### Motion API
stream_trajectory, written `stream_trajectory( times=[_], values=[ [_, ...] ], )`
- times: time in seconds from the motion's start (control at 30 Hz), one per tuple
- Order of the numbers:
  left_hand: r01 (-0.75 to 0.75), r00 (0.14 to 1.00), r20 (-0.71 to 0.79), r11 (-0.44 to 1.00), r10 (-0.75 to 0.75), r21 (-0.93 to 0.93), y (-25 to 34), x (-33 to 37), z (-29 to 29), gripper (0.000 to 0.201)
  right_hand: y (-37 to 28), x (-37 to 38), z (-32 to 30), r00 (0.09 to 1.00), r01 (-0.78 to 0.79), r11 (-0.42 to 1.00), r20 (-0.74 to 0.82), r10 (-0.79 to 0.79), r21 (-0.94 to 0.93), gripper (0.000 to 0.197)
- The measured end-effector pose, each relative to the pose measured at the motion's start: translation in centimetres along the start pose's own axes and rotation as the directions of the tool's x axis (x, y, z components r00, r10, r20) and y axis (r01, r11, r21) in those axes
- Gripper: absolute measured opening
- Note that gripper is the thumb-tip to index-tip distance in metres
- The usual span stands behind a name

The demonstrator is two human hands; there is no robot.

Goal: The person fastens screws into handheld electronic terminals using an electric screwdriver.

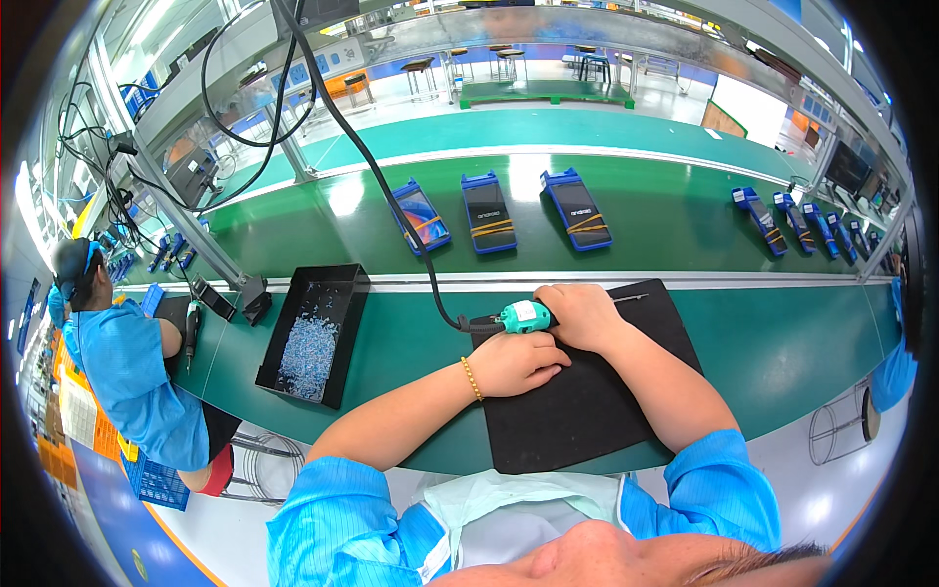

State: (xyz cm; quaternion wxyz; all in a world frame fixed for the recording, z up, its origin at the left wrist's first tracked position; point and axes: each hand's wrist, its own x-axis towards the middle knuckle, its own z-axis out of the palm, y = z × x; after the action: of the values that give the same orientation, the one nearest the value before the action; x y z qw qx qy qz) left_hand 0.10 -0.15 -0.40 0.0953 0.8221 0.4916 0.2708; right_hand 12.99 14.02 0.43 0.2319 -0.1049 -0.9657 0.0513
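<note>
Through the head camera, from far away, I saw the right hand (pixel 584 315) wrapped around the dark grip of a green power driver (pixel 526 315). The driver lay sideways over a black mat (pixel 567 430), its thin tip pointing right. The left hand (pixel 514 364) lay palm down below it, fingers loosely bent; I couldn't tell if it pinched anything. The mat maybe kept the table safe from scratches. A cable (pixel 427 262) hung from above, I guessed to stay out of the way. A black tray (pixel 349 338) kept tiny bits (pixel 311 354) together. Yellow bands (pixel 493 230) hugged the blue gadgets (pixel 489 201). Two dark screens showed a white word; the driver's white sticker was too small to read.
</note>
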Motion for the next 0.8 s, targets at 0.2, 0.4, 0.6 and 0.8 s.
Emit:
stream_trajectory(
  times=[0.2, 0.4, 0.6, 0.8],
  values=[
    [-0.002, 1.000, 0.003, 1.000, 0.002, 0.002, 0.09, -0.08, 0.07, 0.016, -0.15, -0.17, -0.01, 1.000, -0.005, 1.000, -0.003, 0.005, 0.008, 0.030],
    [0.004, 1.000, 0.010, 1.000, -0.004, 0.011, 0.21, -0.10, 0.01, 0.016, -0.25, -0.18, -0.07, 1.000, -0.014, 1.000, 0.000, 0.014, 0.005, 0.030],
    [0.008, 1.000, 0.013, 1.000, -0.009, 0.015, 0.26, -0.03, -0.06, 0.016, -0.15, -0.15, -0.06, 1.000, -0.017, 1.000, 0.007, 0.017, -0.002, 0.030],
    [0.003, 1.000, 0.007, 1.000, -0.003, 0.004, 0.13, -0.10, 0.03, 0.016, -0.14, -0.14, 0.07, 1.000, -0.014, 1.000, 0.008, 0.014, 0.003, 0.030]
  ],
)
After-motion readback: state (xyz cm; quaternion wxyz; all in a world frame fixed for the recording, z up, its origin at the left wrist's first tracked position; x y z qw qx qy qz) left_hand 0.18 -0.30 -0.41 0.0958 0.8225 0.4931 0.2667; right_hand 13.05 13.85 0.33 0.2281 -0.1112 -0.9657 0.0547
